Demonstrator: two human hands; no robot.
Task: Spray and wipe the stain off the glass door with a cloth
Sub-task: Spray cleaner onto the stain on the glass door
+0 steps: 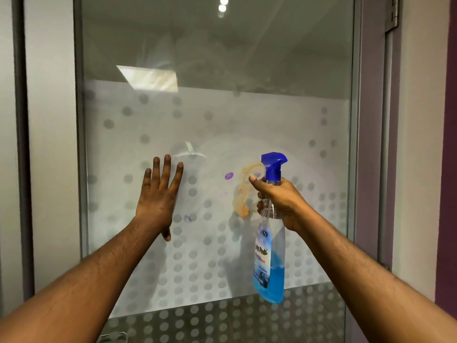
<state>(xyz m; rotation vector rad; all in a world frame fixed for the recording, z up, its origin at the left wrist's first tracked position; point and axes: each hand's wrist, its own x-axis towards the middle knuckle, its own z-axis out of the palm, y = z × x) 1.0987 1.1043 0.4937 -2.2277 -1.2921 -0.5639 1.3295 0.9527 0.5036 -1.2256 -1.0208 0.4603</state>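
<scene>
A glass door (215,115) with a frosted, dotted band fills the view. An orange-brown stain (241,198) runs down the glass at centre right, with small purple smudges (229,176) beside it and lower left. My right hand (279,201) grips the neck of a clear spray bottle (270,248) with a blue trigger head and blue liquid at the bottom, its nozzle pointing left just above the stain. My left hand (159,194) lies flat against the glass, fingers spread, left of the stain. No cloth is in view.
A grey metal door frame (80,144) borders the glass on the left and another frame post (356,144) on the right. A hinge (393,13) sits at top right. A purple wall (448,169) runs down the far right.
</scene>
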